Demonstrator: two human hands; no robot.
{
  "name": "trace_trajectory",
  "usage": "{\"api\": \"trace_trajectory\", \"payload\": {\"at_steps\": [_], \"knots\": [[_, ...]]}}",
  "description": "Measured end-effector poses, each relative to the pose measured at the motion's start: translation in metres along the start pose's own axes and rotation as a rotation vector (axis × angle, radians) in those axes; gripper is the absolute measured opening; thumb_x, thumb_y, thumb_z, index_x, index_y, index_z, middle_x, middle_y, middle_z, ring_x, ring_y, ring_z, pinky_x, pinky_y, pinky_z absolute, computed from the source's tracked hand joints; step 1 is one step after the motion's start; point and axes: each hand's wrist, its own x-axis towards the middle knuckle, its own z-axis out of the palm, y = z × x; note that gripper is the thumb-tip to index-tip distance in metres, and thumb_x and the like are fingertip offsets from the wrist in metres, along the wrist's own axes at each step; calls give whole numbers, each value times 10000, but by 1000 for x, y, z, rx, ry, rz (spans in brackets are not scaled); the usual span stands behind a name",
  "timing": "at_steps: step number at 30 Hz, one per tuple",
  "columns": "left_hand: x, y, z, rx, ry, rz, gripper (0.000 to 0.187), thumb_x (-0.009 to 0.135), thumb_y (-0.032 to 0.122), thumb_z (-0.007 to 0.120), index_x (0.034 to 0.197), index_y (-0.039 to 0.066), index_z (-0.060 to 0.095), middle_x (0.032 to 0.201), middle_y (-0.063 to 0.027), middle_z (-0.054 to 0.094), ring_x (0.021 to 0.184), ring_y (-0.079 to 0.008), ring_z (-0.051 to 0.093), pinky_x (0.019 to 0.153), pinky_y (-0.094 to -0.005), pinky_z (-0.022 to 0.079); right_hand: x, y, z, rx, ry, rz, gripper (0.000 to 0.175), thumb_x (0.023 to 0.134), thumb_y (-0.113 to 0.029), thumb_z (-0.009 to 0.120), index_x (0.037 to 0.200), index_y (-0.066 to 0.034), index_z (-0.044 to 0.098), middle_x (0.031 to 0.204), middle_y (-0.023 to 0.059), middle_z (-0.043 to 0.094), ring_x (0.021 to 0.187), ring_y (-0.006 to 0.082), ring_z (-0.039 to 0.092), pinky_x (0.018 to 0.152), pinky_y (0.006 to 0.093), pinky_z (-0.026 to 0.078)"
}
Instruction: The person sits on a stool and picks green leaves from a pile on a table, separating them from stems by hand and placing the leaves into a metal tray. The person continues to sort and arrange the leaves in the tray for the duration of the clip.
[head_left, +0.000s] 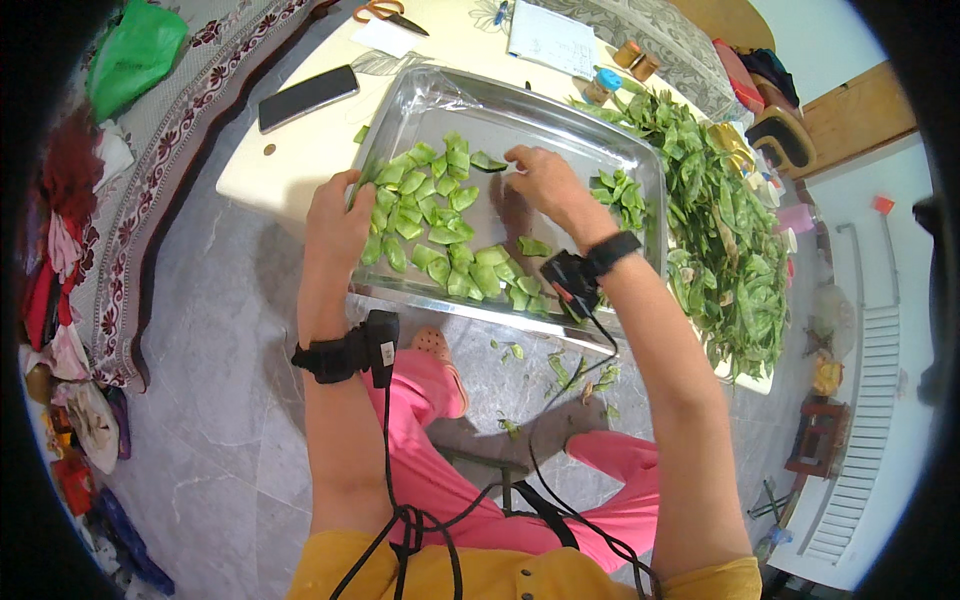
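Note:
A rectangular metal tray (525, 296) lies before me with cut flat green bean pieces (427, 195) spread over its left and front parts. My left hand (337, 217) is at the tray's left rim, with thumb and fingers on either side of it. Over the tray's middle, my right hand (551, 187) has its fingertips beside a single dark green bean piece (487, 161). Its thumb and index finger are apart, and nothing shows between them. A smaller heap of cut pieces (621, 196) sits at the tray's right side, partly behind my right wrist.
Leafy bean plants with pods (727, 247) are heaped right of the tray. On the cream table (247, 161) lie a smartphone (309, 97), a coin (269, 150), orange-handled scissors (390, 15), a notebook (551, 37) and a blue-lidded jar (602, 86). Black cables (540, 450) hang from both wrists.

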Motion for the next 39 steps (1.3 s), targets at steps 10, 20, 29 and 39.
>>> {"api": "trace_trajectory", "payload": {"at_steps": [10,20,29,39], "knots": [[-5,33,2,-154,200,171,284,862,149,555,1099,-7,576,1003,-153,606,887,-216,582,774,-302,462,14,6,29,75,106,73,174,794,-146,576,937,-46,589,889,198,595,855,363,574,762,425,461],[-12,60,32,-350,4,115,241,871,95,523,1088,8,581,1001,-121,637,852,-190,602,783,-299,468,14,-11,22,130,-119,211,166,803,-168,625,865,-25,568,798,122,600,744,268,597,668,372,485],[-32,101,44,-663,-439,-41,277,940,156,483,1160,-4,535,1023,-62,600,846,-105,564,725,-250,479,-71,-38,-51,1264,-266,445,73,888,-103,575,898,-64,515,815,12,584,673,79,561,618,206,488],[-76,138,61,-866,-843,-71,226,938,146,490,1113,13,545,956,-12,561,828,-80,555,717,-220,472,-156,-44,-60,1064,93,313,64,895,-47,543,881,-62,482,774,-17,508,686,66,514,624,213,450]]}}
